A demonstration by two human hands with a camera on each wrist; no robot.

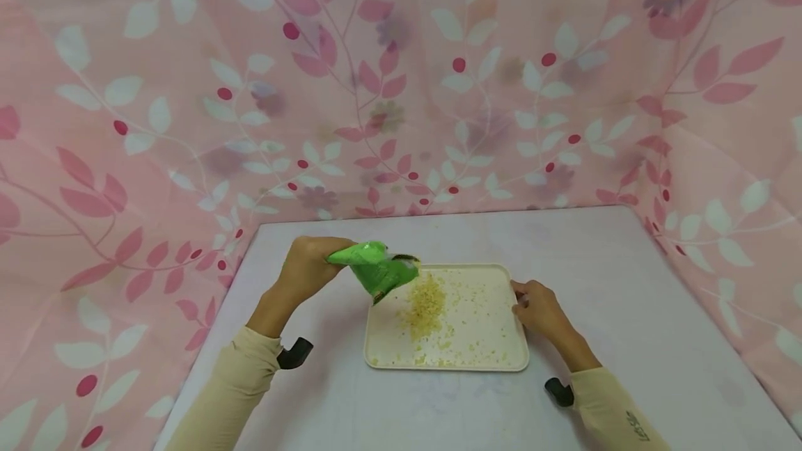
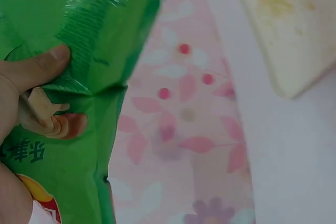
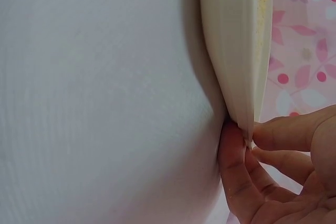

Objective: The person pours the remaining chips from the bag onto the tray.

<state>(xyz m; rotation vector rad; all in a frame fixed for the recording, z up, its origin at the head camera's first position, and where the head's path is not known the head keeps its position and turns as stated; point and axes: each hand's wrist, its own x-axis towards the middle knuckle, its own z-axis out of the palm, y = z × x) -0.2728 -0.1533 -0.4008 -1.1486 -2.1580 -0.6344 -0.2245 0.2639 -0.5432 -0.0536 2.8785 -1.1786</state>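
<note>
Green bag (image 1: 382, 271), gripped by the left hand (image 1: 311, 266), tilts over a cream tray (image 1: 390, 348) of yellow crumbs (image 1: 427, 303) — the right hand (image 1: 540, 308) pinches the tray's edge

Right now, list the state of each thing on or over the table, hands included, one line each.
Tray: right side up on the table, strewn with crumbs.
Crumbs: loose, thickest left of the tray's middle, scattered elsewhere.
Bag: creased, held tilted over the tray's left side; contents hidden.
Left hand: raised, gripping the bag.
Right hand: low, pinching the tray's right edge.
</note>
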